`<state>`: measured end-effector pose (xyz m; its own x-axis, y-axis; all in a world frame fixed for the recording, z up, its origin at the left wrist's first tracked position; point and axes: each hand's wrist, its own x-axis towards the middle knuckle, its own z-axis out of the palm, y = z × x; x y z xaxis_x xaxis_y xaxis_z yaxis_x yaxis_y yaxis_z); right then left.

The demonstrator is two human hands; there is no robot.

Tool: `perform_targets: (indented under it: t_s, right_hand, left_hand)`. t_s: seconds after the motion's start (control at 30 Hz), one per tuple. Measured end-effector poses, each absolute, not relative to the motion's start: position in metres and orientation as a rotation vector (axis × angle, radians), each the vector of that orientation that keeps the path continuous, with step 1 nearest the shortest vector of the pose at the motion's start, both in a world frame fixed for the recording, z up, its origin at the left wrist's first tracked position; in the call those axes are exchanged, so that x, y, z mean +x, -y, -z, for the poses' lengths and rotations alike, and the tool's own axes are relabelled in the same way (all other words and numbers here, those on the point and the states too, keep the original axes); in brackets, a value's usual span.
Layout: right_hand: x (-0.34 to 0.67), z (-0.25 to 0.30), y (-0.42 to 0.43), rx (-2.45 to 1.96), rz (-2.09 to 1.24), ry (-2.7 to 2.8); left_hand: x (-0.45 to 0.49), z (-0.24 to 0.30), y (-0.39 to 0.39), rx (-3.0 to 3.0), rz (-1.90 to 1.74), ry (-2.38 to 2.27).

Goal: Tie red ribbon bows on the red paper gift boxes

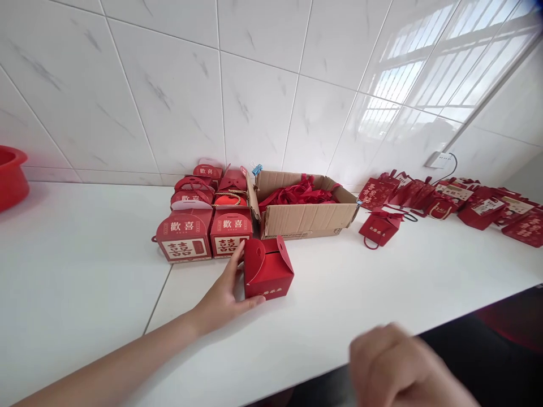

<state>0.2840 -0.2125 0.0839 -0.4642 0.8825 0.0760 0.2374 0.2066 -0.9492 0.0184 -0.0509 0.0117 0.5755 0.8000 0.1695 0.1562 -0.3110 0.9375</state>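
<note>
My left hand reaches across the white counter and grips the left side of a small red gift box, thumb at its base and fingers along its side. The box stands upright with its handle top folded shut. My right hand hovers low at the counter's front edge, blurred, fingers curled loosely inward; nothing shows in it. Just behind the held box stand finished red boxes with white characters, in rows against the wall.
An open cardboard carton holding red ribbons sits behind the box. A small red bag and a pile of flat red boxes and bags lie to the right. A red basin is at far left.
</note>
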Motion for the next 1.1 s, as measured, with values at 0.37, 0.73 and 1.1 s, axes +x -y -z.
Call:
perform_targets:
  t_s: [0.37,0.73,1.1]
  right_hand:
    - [0.308,-0.200,0.072,-0.727,0.079,1.291]
    - [0.312,-0.169,-0.012,-0.991,-0.533,1.446]
    - [0.353,-0.139,-0.062,-1.437,-0.044,1.150]
  left_hand:
    - [0.018,-0.015,0.056,1.705,-0.797,-0.883]
    - [0.012,-0.008,0.055,1.655,-0.755,-0.981]
    - [0.010,-0.006,0.060,1.542,-0.718,-1.079]
